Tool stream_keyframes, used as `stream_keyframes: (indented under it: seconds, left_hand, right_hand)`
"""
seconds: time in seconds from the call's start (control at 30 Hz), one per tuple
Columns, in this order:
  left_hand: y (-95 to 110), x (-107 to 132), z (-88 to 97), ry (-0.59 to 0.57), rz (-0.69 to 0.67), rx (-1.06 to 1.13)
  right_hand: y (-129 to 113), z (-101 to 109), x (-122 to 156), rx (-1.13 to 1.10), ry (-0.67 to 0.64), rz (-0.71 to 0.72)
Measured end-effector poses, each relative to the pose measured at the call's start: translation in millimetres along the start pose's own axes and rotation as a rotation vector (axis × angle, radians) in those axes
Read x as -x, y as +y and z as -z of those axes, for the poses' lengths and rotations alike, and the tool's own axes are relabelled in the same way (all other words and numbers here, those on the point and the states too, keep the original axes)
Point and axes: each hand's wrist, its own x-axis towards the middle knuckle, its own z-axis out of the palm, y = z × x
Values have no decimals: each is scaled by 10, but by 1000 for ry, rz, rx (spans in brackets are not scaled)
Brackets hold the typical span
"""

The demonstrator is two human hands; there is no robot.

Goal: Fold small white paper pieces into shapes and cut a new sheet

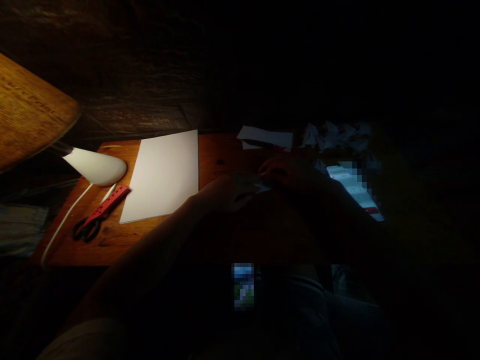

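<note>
Over the dim middle of the wooden table, my left hand [233, 191] and my right hand [279, 170] come close together at a small piece of white paper [262, 186]. The fingers of both hands look closed on it, though deep shadow hides much of the grip. Just behind my hands lie white paper strips [264, 135], with a dark, thin object across them that I cannot make out. Several small folded paper shapes [330, 135] are gathered at the back right. To the left of my hands lies a large white sheet [167, 175], brightly lit.
A lamp with a white base [99, 167] stands at the left, its cord [65, 220] running over the table [123, 252]. Beside it are a red ruler-like strip [108, 204] and black-handled scissors [86, 230]. A lit phone [354, 190] lies right of my hands.
</note>
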Motion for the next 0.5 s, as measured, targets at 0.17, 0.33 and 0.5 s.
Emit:
stream_keyframes:
  seconds: [0.17, 0.33, 0.5]
  left_hand:
    - [50, -28, -19, -30, -7, -7]
    - [66, -55, -43, -41, -2, -15]
    - [62, -55, -46, -39, 12, 12]
  right_hand:
    - [51, -54, -4, 57, 76, -52]
    - [72, -143, -14, 123, 177, -121]
    - [88, -189, -16, 140, 260, -154]
